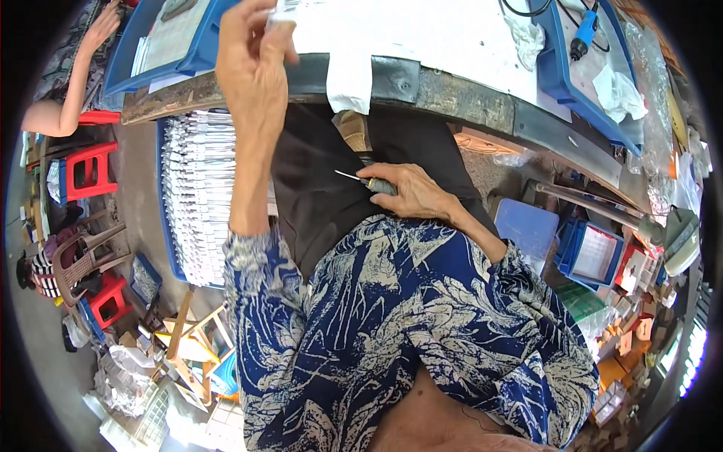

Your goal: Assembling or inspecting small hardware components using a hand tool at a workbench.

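My left hand [252, 64] is raised over the table edge, fingers pinched on a small white packet [290, 11] at the top of the view. My right hand [410, 192] rests on my lap against dark trousers, closed around a small screwdriver [361, 181] whose thin metal shaft points left. A white sheet [422, 38] covers the table top [467, 94] in front of me. My blue patterned sleeves fill the lower middle.
A blue crate of stacked white packets [196, 196] stands at my left on the floor. Blue trays [580, 56] lie on the table, one holding a blue tool [584, 34] and crumpled cloth. Another person's arm [71, 83] shows far left. Red stools [90, 169], boxes at right.
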Available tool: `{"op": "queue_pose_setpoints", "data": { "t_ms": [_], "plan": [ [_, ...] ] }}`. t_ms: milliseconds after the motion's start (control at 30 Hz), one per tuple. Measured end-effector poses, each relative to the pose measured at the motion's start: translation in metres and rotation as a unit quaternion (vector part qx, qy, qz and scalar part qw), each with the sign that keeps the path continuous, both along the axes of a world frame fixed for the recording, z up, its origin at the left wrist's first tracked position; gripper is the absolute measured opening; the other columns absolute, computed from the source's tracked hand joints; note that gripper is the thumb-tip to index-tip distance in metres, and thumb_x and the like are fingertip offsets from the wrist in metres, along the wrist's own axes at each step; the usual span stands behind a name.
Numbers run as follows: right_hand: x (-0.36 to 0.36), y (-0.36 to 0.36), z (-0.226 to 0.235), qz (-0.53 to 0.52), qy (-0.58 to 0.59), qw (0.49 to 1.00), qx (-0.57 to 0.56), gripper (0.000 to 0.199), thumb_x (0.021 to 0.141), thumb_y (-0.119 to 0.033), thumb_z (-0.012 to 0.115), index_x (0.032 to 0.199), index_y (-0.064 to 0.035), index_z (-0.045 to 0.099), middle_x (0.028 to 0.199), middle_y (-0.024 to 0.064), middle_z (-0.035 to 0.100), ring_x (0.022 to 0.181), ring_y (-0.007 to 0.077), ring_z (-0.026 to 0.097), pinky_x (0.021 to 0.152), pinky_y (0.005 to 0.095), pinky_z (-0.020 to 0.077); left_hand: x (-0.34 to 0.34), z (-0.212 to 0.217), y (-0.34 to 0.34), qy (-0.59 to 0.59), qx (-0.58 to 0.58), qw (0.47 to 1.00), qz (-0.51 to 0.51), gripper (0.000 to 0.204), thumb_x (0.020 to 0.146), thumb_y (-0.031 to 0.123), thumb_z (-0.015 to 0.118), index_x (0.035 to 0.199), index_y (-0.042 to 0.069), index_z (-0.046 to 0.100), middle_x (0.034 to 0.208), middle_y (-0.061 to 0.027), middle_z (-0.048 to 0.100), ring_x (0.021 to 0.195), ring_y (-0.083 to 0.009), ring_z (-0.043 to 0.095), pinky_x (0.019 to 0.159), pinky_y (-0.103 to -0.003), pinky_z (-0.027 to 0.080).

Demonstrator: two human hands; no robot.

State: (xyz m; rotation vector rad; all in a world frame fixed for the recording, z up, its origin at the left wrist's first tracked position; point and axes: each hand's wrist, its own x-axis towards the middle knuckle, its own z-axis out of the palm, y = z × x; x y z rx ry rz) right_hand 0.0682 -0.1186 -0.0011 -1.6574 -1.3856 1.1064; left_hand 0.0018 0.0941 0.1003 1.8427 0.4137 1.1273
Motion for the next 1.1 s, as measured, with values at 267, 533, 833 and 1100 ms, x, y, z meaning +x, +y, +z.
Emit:
{"op": "queue_pose_setpoints", "data": {
  "t_ms": [267,533,833,1100],
  "plan": [
    [0.001,-0.001,-0.002,-0.021,-0.006,1.0,0.006,0.042,0.073,-0.018,0.06,0.111,-0.0002,0.053,0.092,0.0184,0.061,0.082,0.0312,0.061,0.073,0.0372,0.0458,-0.038,-0.034,-0.061,0.052,-0.403,0.905,-0.121,0.025,0.087,0.008,0.053,0.106,-0.008,0.05,0.074,-0.0074,0.058,0.058,-0.0053,0.046,0.048,-0.018,0.036],
    [0.001,-0.002,-0.004,-0.012,-0.03,0.999,0.007,0.042,0.074,-0.019,0.06,0.111,0.0009,0.053,0.092,0.0194,0.061,0.08,0.0328,0.06,0.074,0.0389,0.0456,-0.026,-0.05,-0.069,0.089,-0.433,0.887,-0.131,0.017,0.086,0.005,0.051,0.098,-0.007,0.055,0.071,-0.0061,0.059,0.053,-0.0037,0.047,0.045,-0.017,0.037],
    [0.004,-0.009,0.004,-0.005,-0.046,0.999,-0.012,0.04,0.075,-0.018,0.059,0.11,0.0006,0.053,0.094,0.0189,0.061,0.084,0.0314,0.06,0.076,0.0369,0.0456,-0.021,-0.06,-0.069,0.116,-0.41,0.898,-0.113,0.018,0.087,0.007,0.051,0.098,-0.007,0.056,0.066,-0.003,0.057,0.053,-0.0023,0.044,0.046,-0.016,0.034],
    [0.031,-0.023,0.052,-0.086,0.16,0.983,-0.032,0.037,0.076,-0.015,0.062,0.11,-0.0019,0.057,0.084,0.0063,0.062,0.072,0.011,0.055,0.066,0.0239,0.0452,-0.019,-0.068,-0.071,0.186,-0.275,0.942,-0.052,0.017,0.084,0.008,0.051,0.093,-0.003,0.059,0.065,-0.0007,0.056,0.056,-0.0055,0.046,0.052,-0.021,0.038]
  ]
}}
